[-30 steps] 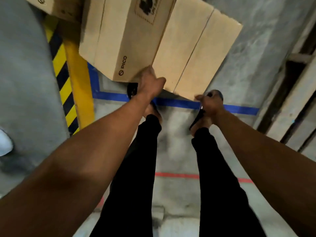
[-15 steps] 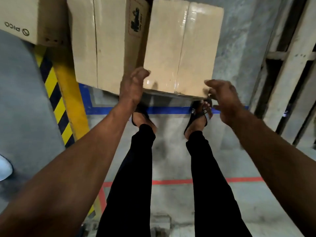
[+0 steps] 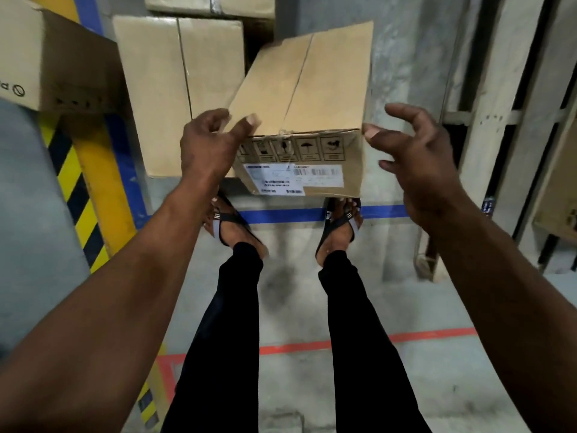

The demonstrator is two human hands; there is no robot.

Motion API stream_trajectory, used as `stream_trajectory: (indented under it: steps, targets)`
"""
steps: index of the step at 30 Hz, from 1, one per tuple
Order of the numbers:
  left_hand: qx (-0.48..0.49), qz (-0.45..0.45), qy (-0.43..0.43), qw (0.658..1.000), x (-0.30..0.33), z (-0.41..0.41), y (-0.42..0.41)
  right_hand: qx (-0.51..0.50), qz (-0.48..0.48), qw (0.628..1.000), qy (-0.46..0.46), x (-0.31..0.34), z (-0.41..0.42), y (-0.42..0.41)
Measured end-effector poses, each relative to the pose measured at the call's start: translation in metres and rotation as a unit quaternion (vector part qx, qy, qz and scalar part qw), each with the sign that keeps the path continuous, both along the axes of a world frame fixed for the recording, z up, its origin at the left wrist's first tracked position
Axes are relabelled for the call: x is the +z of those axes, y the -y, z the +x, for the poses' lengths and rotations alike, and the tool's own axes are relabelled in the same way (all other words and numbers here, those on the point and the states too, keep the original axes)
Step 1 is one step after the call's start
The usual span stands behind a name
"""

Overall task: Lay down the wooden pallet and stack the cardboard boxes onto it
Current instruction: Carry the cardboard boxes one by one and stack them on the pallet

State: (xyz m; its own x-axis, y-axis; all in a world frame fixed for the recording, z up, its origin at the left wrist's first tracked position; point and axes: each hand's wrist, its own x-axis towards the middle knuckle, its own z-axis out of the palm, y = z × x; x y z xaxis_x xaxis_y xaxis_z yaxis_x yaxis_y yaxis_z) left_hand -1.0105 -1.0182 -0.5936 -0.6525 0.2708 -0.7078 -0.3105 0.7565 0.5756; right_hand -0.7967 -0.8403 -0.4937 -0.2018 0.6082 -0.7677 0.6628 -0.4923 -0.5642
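Observation:
A cardboard box [image 3: 306,89] with shipping labels and handling symbols on its near face hangs tilted in front of me, above my feet. My left hand [image 3: 207,148] grips its near left corner, thumb on the top edge. My right hand [image 3: 415,157] is spread beside the near right corner, with only the thumb tip at the box edge. A second cardboard box [image 3: 178,89] stands just left of it. The wooden pallet [image 3: 487,145] stands on edge at the right, its pale slats upright.
A box marked PICO [image 3: 46,67] sits at the far left above a yellow-black striped post [image 3: 90,195]. More boxes lie at the top [image 3: 212,4] and far right [image 3: 559,195]. Blue tape [image 3: 281,214] and red tape [image 3: 312,345] cross the concrete floor around my sandalled feet.
The box has come up and toward me, so its labelled face now shows. Both hands rose from its lower edge to its near top corners, and the right hand spread apart.

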Motion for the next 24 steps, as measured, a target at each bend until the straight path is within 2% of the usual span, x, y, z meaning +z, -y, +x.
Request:
stream_trajectory:
  steps: [4, 6, 9, 12, 14, 20, 24]
  targets:
    - [0.006, -0.035, -0.028, 0.999, -0.011, 0.004, 0.006, 0.023, 0.018, 0.999, -0.013, -0.018, 0.002, 0.008]
    - [0.034, -0.091, -0.057, 0.994, -0.015, 0.009, 0.005, 0.039, -0.024, 0.999, -0.022, -0.033, 0.008, 0.003]
    - [0.119, -0.139, -0.044, 0.982, -0.02, 0.02, -0.001, 0.052, -0.084, 0.995, -0.02, -0.058, 0.01, -0.016]
    - [0.186, -0.135, -0.027, 0.973, -0.029, 0.031, -0.006, 0.05, -0.117, 0.992, -0.015, -0.086, 0.009, -0.04]
    - [0.214, -0.12, -0.032, 0.969, -0.035, 0.035, -0.007, 0.055, -0.107, 0.993, 0.003, -0.103, 0.009, -0.057]
    - [0.219, -0.134, -0.012, 0.967, -0.051, 0.032, -0.005, 0.033, -0.121, 0.992, -0.022, -0.15, -0.013, -0.101]
    - [0.211, -0.176, -0.002, 0.962, -0.04, 0.028, -0.002, 0.041, -0.111, 0.993, -0.013, -0.162, -0.024, -0.097]
